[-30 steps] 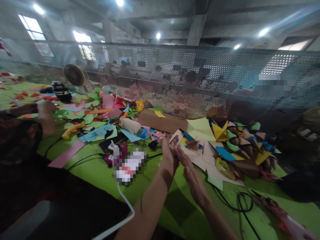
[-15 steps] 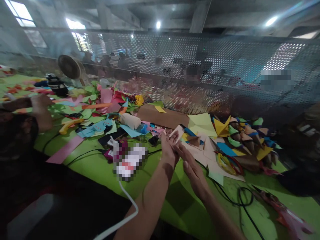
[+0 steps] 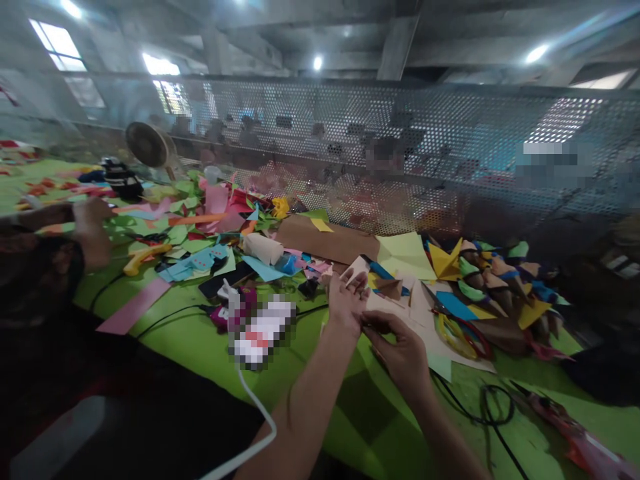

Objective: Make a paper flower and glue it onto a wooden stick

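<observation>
My left hand [image 3: 345, 299] is turned palm up over the green table, its fingers loosely spread and slightly curled. Behind its fingertips shows a pale piece of paper [image 3: 359, 268]; whether they touch it I cannot tell. My right hand [image 3: 397, 343] is at the heel of the left palm, thumb and forefinger pinched together. Anything between those fingertips is too small to make out. Just beyond the hands lie beige paper sheets [image 3: 387, 305], a folded brown piece [image 3: 389, 288] and a blue-handled tool [image 3: 380, 269]. Scissors [image 3: 463, 335] with yellow and red handles rest to the right.
A phone [image 3: 265, 332] and white cable [image 3: 257, 400] lie left of my forearm. Coloured paper scraps [image 3: 220, 200] and folded paper pieces [image 3: 493, 270] cover the back. A pink-handled tool [image 3: 570, 420] lies front right. A co-worker's hand [image 3: 93, 217] is at left, before a perforated partition [image 3: 320, 147].
My right hand has gone from lying extended along the left palm to a pinch at its heel. The left fingers look more spread. The view has shifted slightly.
</observation>
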`<state>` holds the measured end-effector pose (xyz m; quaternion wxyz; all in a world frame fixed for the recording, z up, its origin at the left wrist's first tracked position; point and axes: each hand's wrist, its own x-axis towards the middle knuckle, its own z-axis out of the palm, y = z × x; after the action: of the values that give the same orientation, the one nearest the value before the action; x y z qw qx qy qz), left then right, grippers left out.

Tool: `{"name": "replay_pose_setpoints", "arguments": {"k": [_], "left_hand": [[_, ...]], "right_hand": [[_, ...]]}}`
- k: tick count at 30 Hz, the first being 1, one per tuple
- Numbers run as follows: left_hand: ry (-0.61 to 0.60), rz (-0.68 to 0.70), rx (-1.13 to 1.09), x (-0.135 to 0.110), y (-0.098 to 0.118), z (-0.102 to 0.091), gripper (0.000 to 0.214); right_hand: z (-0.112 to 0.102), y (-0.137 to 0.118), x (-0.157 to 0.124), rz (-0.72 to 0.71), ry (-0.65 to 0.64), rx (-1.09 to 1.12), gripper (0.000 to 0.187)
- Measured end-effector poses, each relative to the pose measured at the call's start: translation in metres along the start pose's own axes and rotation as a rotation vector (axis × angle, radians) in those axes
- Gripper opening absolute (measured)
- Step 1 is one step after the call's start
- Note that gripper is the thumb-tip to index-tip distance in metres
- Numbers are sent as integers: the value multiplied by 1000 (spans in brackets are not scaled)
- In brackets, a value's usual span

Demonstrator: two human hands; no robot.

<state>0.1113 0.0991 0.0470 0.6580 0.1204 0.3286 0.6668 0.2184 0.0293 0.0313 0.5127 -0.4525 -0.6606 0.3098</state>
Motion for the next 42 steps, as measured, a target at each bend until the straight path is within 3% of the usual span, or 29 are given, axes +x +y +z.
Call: {"name": "replay_pose_setpoints", "arguments": {"k": [3, 5, 8, 12, 19, 25, 31, 36, 42], "left_hand": [[13, 220, 578, -1, 5, 1, 50], [84, 352, 858, 2, 16, -5, 39], [234, 470, 1077, 10, 34, -20, 23], [427, 551, 1390, 18, 41, -34, 23], [482, 562, 1711, 23, 26, -43, 28], [504, 568, 1735, 22, 26, -50, 18], [501, 647, 1513, 18, 37, -48, 27], [208, 711, 1220, 18, 39, -41, 34], [-164, 578, 951, 14, 11, -25, 36]], "right_hand": [[-7, -1, 4, 89, 26, 82, 17], [-12, -2, 7, 169, 79, 171, 21], [-17, -4, 10, 258, 130, 318, 26], [-20, -3, 13, 271, 148, 393, 30], [-22, -2, 14, 274, 150, 477, 34], [-25, -3, 15, 258, 157, 524, 34], [-27, -6, 16, 254, 152, 549, 35], [-31, -7, 18, 274, 168, 581, 39], [-43, -3, 21, 257, 263, 621, 32]]}}
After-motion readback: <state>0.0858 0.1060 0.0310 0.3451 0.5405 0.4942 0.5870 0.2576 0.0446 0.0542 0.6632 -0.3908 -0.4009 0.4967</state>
